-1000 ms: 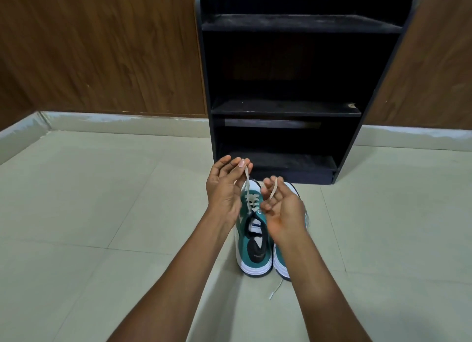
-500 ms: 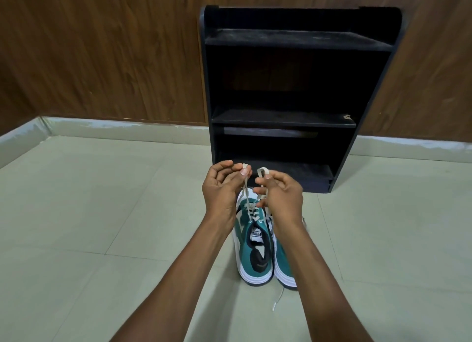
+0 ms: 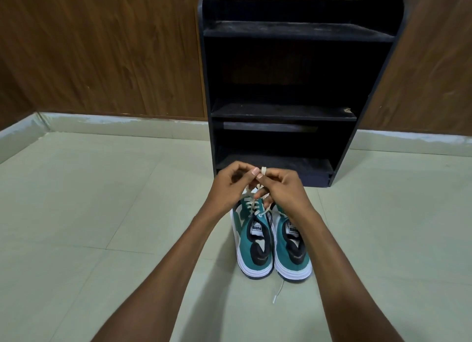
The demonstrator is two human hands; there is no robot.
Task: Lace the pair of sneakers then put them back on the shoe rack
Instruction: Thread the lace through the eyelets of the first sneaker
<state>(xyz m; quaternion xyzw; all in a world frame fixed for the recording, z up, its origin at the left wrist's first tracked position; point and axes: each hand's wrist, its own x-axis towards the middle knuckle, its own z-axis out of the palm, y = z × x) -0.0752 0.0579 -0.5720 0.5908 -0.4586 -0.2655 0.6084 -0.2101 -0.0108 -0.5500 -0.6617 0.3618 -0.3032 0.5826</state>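
Since a moment ago both hands have come together: the left hand and right hand now pinch the lace ends in their fingers above the left sneaker, probably starting the knot. The right sneaker (its lace trails on the floor at 6 o'clock) seems unfinished. The shoe rack stands at 12 o'clock, nothing blocking it.

Low in the middle of the frame two sneakers stand side by side on the floor, the left sneaker touching the right sneaker. Above their toes the left hand and right hand meet, pinching the lace. Behind them, upper centre, stands the shoe rack against the wall. A loose lace end lies below the right sneaker.
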